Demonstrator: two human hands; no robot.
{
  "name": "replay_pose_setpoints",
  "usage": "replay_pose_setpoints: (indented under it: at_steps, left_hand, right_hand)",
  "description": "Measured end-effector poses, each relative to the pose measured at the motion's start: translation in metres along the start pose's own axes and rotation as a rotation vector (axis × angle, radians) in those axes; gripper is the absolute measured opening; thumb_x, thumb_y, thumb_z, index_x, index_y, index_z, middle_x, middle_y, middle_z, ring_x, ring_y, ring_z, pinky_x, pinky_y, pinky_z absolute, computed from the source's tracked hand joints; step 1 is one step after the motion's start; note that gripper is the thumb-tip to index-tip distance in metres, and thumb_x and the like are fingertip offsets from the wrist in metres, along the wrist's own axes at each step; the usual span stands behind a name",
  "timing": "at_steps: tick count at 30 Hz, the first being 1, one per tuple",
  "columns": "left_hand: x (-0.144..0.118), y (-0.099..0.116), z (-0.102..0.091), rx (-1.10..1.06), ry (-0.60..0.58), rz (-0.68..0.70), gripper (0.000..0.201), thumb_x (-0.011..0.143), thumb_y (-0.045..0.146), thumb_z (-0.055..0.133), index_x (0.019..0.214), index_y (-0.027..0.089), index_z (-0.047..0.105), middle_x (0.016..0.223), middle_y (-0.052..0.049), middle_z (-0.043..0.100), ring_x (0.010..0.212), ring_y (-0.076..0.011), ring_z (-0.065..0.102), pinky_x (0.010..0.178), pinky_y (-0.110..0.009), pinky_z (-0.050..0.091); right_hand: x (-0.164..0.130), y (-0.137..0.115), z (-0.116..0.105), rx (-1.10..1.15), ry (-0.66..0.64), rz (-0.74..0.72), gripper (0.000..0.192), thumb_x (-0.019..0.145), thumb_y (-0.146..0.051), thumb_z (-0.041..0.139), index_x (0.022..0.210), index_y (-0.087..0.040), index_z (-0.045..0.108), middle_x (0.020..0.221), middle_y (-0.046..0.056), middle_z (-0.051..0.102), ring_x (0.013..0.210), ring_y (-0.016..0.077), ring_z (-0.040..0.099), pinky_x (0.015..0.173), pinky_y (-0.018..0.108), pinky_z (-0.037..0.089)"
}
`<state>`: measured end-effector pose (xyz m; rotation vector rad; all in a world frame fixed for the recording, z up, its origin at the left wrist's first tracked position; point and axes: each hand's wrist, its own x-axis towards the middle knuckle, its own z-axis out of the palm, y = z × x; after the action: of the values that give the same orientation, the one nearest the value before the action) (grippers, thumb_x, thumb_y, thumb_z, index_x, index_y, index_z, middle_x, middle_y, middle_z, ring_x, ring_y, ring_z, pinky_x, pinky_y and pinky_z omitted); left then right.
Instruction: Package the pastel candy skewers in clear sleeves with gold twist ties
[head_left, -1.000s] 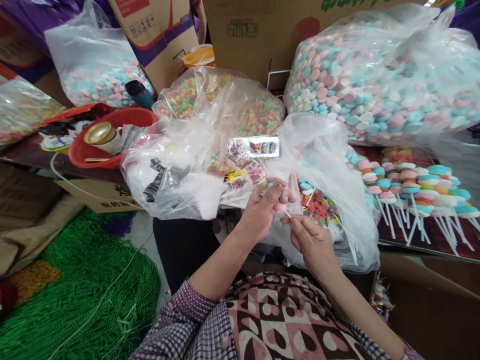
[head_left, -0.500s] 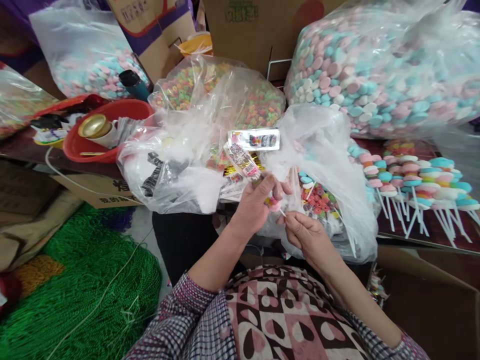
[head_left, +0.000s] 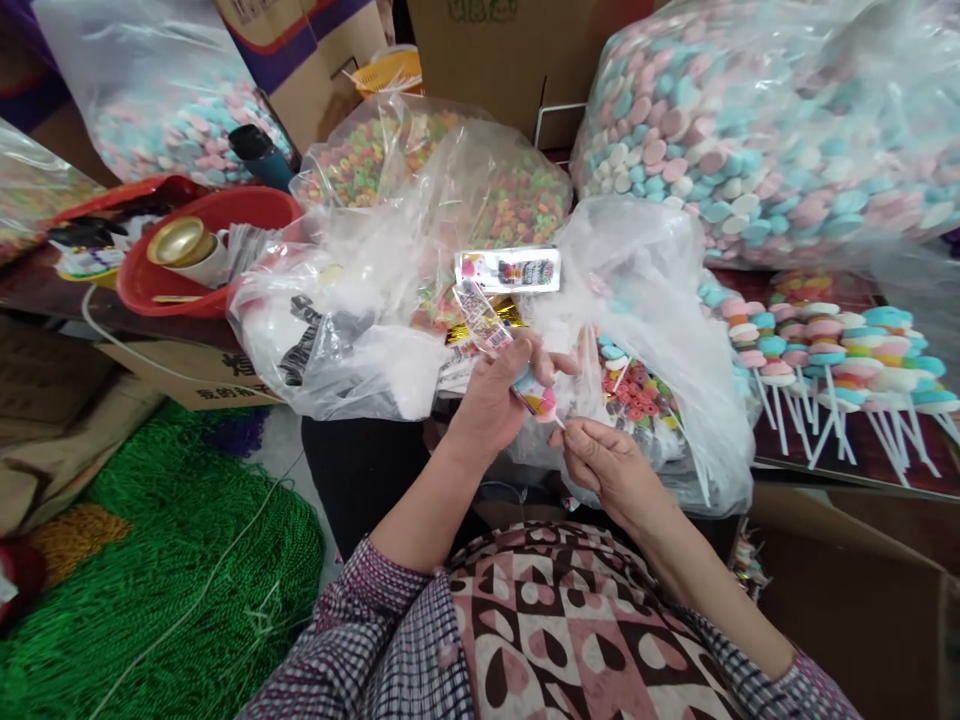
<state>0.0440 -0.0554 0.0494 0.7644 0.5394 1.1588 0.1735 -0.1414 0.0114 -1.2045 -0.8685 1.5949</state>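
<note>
My left hand (head_left: 491,395) is closed around a candy skewer (head_left: 538,402) with pink, yellow and blue pieces. A clear printed wrapper (head_left: 482,318) sticks out above the same hand; how far it covers the candy is partly hidden by my fingers. Just below, my right hand (head_left: 604,458) pinches the skewer's white stick between thumb and fingertips. Behind my hands lies a flat printed packet (head_left: 508,270). To the right, an open plastic bag (head_left: 637,265) shows red ring gummies (head_left: 639,398) and other candies inside.
Finished-looking marshmallow skewers (head_left: 832,350) lie in a row at right. Large bags of marshmallows (head_left: 712,160) and gummy rings (head_left: 517,190) stand at the back. A red basin (head_left: 135,285) sits at left, above green cords (head_left: 187,560) on the floor. An open carton (head_left: 847,600) stands lower right.
My left hand has shifted slightly left and down with the candy skewer, and more of the candy's coloured side shows. My right hand still pinches the stick. The whole view has shifted slightly.
</note>
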Motion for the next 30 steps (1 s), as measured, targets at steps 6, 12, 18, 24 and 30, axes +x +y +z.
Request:
replay_pose_setpoints:
  at_steps: [6,12,18,24,30]
  left_hand:
    - [-0.001,-0.007,0.005,0.018,0.047,-0.004,0.040,0.078,0.056,0.071,0.068,0.020,0.055,0.058,0.003,0.051,0.077,-0.0168,0.066,0.066,-0.028,0.052]
    - [-0.003,-0.012,0.005,0.005,0.030,-0.026,0.040,0.078,0.054,0.073,0.069,0.019,0.055,0.059,0.003,0.052,0.072,-0.0155,0.066,0.063,-0.026,0.049]
    - [-0.009,-0.024,0.007,0.117,-0.049,-0.176,0.043,0.077,0.057,0.071,0.069,0.017,0.058,0.061,0.002,0.057,0.050,-0.0077,0.051,0.041,-0.021,0.031]
    - [-0.013,-0.028,0.007,0.175,-0.090,-0.312,0.041,0.079,0.058,0.069,0.078,0.018,0.063,0.052,0.004,0.054,0.036,-0.0082,0.048,0.035,-0.022,0.035]
    - [-0.010,-0.017,0.004,0.185,-0.099,-0.177,0.046,0.060,0.040,0.088,0.096,0.020,0.069,0.087,-0.001,0.068,0.079,-0.0123,0.063,0.074,-0.023,0.051]
  right_hand:
    - [0.003,-0.001,0.004,-0.129,0.137,-0.113,0.042,0.083,-0.059,0.065,0.099,-0.019,0.069,0.048,-0.008,0.044,0.042,0.0085,0.034,0.042,0.023,0.023]
    - [0.001,-0.006,0.007,-0.189,0.234,-0.170,0.032,0.082,-0.053,0.068,0.084,-0.020,0.068,0.049,-0.005,0.049,0.043,0.0095,0.038,0.043,0.024,0.028]
    - [0.001,-0.004,0.013,0.184,-0.037,0.062,0.038,0.082,-0.058,0.066,0.081,-0.021,0.059,0.039,-0.009,0.043,0.033,0.0075,0.026,0.039,0.024,0.023]
    - [0.004,0.004,0.013,-0.026,0.129,-0.123,0.041,0.084,-0.058,0.066,0.070,-0.020,0.058,0.052,-0.003,0.058,0.041,0.0084,0.044,0.042,0.024,0.031]
    - [0.006,-0.002,0.014,0.123,0.202,-0.170,0.036,0.085,-0.054,0.068,0.077,-0.021,0.058,0.043,-0.008,0.049,0.035,0.0067,0.035,0.039,0.022,0.024]
